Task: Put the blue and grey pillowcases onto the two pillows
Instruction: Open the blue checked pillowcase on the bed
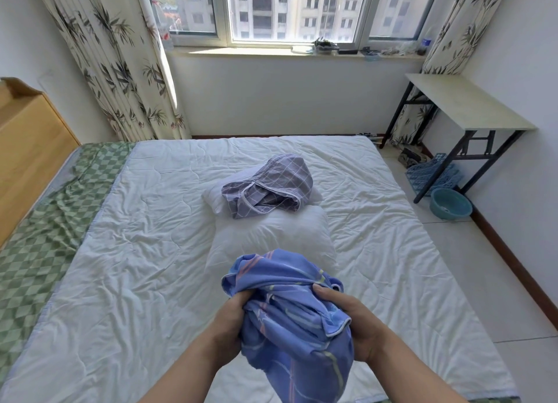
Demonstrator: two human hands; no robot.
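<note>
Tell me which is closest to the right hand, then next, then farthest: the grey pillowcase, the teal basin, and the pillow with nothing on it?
From the right hand, which grips the blue pillowcase:
1. The bare pillow, just ahead on the bed.
2. The grey pillowcase, farther up the bed, on the other pillow.
3. The teal basin, on the floor to the right, beside the table.

Fingers of both hands, left (231,318) and right (347,322), buried in folds of the bunched blue pillowcase (290,318); its lower end cut by the bottom edge. Far pillow (213,196) mostly covered by the crumpled grey pillowcase (268,185). Near pillow (271,236) partly hidden behind the blue cloth. Small items on the windowsill (241,51) too small to identify.
</note>
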